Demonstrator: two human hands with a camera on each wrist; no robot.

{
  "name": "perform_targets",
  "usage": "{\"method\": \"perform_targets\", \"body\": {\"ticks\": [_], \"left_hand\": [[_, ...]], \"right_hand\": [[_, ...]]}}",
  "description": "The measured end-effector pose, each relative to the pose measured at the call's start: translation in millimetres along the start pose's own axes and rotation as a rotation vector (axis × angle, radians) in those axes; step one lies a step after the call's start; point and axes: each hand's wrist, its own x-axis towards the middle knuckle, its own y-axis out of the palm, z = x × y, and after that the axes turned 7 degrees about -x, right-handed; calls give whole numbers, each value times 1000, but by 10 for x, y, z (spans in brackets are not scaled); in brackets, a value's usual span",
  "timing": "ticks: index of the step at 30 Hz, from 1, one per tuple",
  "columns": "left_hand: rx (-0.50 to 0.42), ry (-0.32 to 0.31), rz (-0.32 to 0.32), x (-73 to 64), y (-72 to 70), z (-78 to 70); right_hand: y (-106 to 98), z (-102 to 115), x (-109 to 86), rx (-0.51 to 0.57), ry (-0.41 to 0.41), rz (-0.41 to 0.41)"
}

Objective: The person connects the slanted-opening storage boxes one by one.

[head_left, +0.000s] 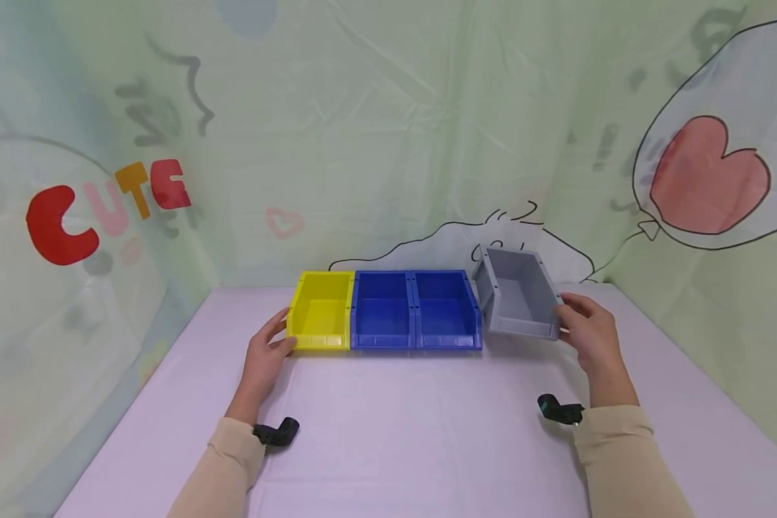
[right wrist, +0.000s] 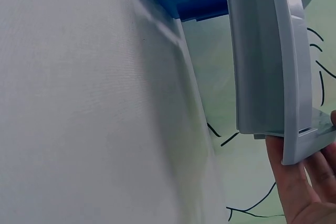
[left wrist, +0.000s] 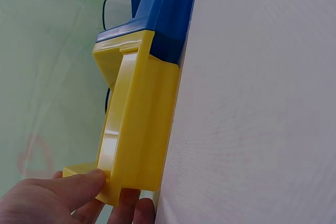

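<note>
A yellow storage bin (head_left: 319, 341) stands at the left end of a row on the table. My left hand (head_left: 267, 352) grips its left front corner, the thumb on the front lip and the fingers along the side. Joined beside it are two blue storage bins, a middle one (head_left: 382, 338) and a right one (head_left: 448, 338). My right hand (head_left: 592, 332) holds a grey storage bin (head_left: 524, 327) by its right side. That grey bin hangs above the table, tilted, close to the right blue bin; the right wrist view shows a gap beneath it.
A pale cloth covers the table (head_left: 414, 439). Behind the bins hangs a printed curtain (head_left: 388, 144) with a balloon and letters. Small black devices are strapped to the left wrist (head_left: 277, 433) and right wrist (head_left: 560, 410).
</note>
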Motion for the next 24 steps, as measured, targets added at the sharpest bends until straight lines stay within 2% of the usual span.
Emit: {"method": "perform_targets", "body": {"ticks": [17, 24], "left_hand": [[-6, -3, -1, 0, 5, -4], [1, -10, -5, 5, -4, 3]], "right_hand": [[-11, -97, 57, 57, 21, 41], [-18, -73, 70, 44, -18, 65]]}}
